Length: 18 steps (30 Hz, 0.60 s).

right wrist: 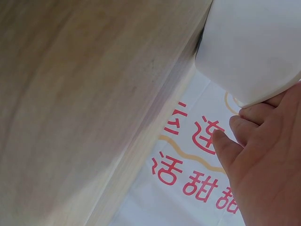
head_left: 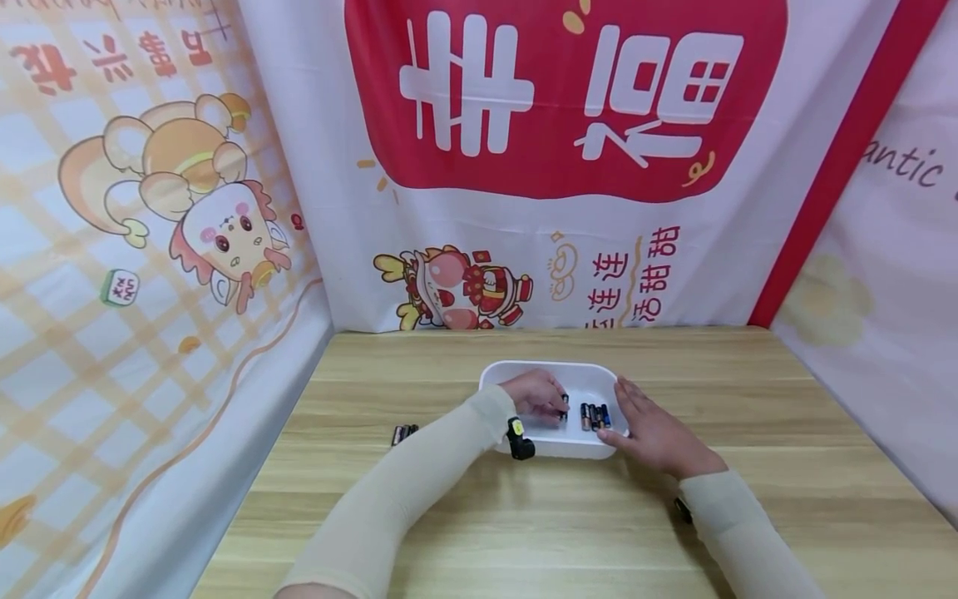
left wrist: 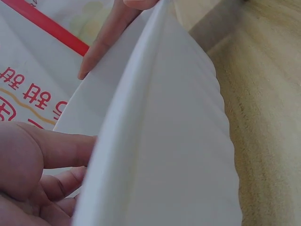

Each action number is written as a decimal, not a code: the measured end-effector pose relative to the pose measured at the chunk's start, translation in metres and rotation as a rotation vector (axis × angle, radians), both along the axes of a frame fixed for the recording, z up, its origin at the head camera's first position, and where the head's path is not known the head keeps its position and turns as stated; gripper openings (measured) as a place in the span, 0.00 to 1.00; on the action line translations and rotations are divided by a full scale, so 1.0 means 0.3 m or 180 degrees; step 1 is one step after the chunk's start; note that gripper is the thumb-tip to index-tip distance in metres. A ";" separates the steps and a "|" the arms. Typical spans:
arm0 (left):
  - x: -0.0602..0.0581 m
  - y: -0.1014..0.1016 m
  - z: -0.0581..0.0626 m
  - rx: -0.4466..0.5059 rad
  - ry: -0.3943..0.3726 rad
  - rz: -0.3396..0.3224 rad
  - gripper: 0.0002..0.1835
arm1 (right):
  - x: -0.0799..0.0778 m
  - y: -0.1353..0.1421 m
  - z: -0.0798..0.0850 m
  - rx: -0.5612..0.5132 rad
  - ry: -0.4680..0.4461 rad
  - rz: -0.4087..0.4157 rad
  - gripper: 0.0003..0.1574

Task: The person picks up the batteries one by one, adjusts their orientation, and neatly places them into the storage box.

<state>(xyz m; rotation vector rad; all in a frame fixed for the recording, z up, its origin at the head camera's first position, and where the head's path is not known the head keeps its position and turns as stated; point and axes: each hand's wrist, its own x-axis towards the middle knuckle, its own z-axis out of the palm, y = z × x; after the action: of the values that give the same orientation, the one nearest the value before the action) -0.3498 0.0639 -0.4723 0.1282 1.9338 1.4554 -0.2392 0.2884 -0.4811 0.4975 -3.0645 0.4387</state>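
Wood-grain table (head_left: 546,524) amid printed hangings (head_left: 554,179), white tub (head_left: 565,449) atop.

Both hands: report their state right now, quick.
Left hand: closed, pinching at least one cylindrical battery.
Right hand: open, resting against the white plastic tub.

- I see the tray (head_left: 569,450) on the table (head_left: 748,399), towards its back edge, with a cloth (head_left: 449,225) hanging behind.
- Of the 2 hands, I have the left hand (head_left: 539,397) inside the tray's left half, at least 1 battery (head_left: 565,403) at its fingertips.
- To the right of that, I see a battery row (head_left: 595,416) in the tray.
- I have the right hand (head_left: 654,428) at the tray's right end.
- Left of the tray, I see loose batteries (head_left: 397,435) on the table, beside the left sleeve (head_left: 419,478).
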 end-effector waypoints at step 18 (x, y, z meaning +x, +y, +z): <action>0.021 0.058 -0.031 -0.0523 0.0419 0.0030 0.05 | 0.001 -0.005 0.007 -0.0055 -0.0105 -0.0024 0.63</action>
<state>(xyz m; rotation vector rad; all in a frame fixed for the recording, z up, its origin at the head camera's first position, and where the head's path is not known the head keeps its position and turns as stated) -0.3435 0.0814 -0.4816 0.1430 2.1545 1.3162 -0.2388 0.2869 -0.4790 0.4831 -3.0900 0.4776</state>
